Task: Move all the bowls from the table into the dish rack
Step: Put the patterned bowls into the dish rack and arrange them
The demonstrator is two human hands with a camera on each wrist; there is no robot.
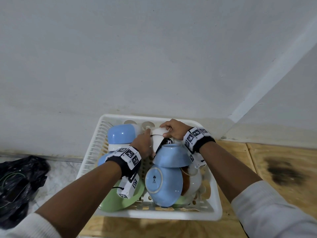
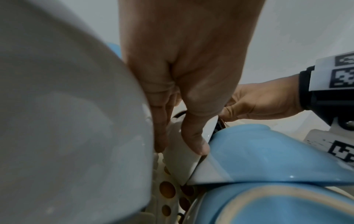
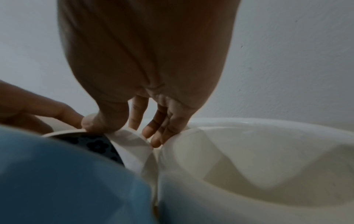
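White bowl [image 1: 158, 137] with a dark patterned inside sits tilted at the far end of the dish rack [image 1: 216, 200]; both hands grip it, left hand [image 1: 143, 146] on its side, right hand [image 1: 173, 130] pinching the rim. Blue bowls [image 1: 163, 185], a green one and more white ones already in the rack. No bowls visible on the wooden worktop [image 1: 277, 169]. Task looks nearly done.

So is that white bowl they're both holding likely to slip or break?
Probably slippery: the white bowl looks glazed and glossy. Likely fragile, as it seems ceramic and is wedged against a blue bowl. It stands on edge, so it may tip if the right hand and left hand let go.
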